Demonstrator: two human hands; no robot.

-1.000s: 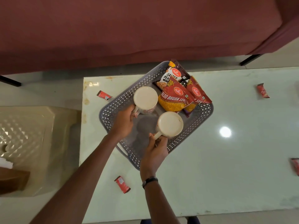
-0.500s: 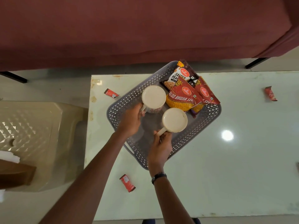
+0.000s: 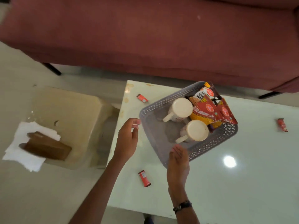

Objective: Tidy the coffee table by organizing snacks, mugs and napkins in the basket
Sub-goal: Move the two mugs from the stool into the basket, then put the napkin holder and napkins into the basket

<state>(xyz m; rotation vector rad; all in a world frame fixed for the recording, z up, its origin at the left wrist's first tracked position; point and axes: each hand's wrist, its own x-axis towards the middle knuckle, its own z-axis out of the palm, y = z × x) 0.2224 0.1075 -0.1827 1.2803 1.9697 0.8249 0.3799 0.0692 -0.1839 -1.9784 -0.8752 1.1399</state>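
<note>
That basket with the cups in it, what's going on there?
A person is tidying a coffee table. The grey basket already holds two cream mugs and some red snack packets. Both hands are empty and open: the left hand is beside the basket, the right hand at its near edge. Three small red wrappers lie loose on the table. White napkins sit on a stool to the left.

— Anything readable in the basket (image 3: pixel 146 113)?
— On the red-and-yellow snack packet (image 3: pixel 205 114) beside the upper mug, part of a white word, "BHUJIA", with a yellow "10" tag on its top corner. The white packet (image 3: pixel 204 94) behind it shows blurred dark letters that look like "SALTED".
— And the small red sachets around the basket?
— Too small to read.
</note>
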